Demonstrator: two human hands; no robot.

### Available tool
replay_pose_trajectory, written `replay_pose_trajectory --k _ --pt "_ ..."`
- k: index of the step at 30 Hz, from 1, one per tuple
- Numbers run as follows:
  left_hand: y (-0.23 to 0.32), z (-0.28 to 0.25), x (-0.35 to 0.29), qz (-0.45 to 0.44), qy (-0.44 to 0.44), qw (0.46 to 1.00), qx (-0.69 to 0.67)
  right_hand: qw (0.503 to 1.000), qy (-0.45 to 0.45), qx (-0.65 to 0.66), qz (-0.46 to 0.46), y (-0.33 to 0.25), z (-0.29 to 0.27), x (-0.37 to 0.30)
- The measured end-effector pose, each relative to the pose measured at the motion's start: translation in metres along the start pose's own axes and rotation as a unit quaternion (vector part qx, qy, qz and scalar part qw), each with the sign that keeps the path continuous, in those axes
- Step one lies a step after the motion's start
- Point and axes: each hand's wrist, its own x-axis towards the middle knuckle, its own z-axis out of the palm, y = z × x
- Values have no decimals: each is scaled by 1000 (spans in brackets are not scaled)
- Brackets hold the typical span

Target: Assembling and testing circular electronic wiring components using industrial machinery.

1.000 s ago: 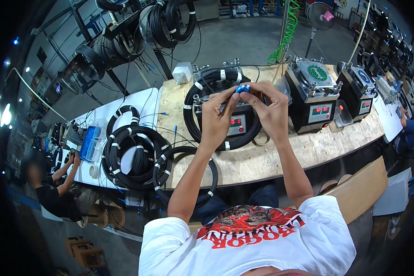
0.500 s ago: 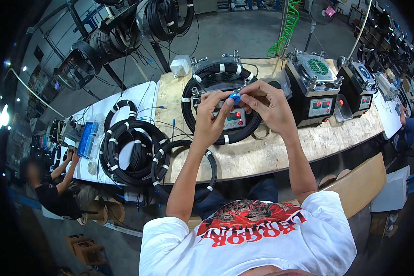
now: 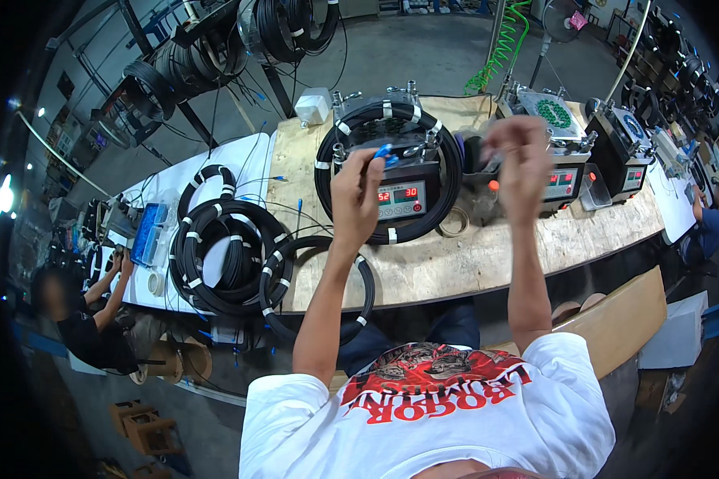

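Note:
My left hand is closed, pinching small blue cable connectors between thumb and fingertips. Just behind it, a large black cable coil with white tape bands rings a black machine with a red digital display. My right hand is raised apart from the left, in front of a second machine. Motion smears its fingers, so whether it holds anything cannot be made out.
More taped black coils lie on the left, one smaller coil overhanging the bench edge. A tape roll and a third machine are to the right. A co-worker works at far left, another at far right.
My hands were together on the blue connectors. The right hand has let go and swung right; the left has drawn slightly left, still gripping them. The front machine's display now shows more lit digits.

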Motion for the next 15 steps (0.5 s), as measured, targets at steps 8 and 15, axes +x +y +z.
replay_pose_trajectory --k 8,15 --pt "20 13 7 98 -27 994 33 981 -143 48 120 -22 12 -6" --pt "21 11 7 125 -44 990 53 978 -207 -4 14 -18 19 1"
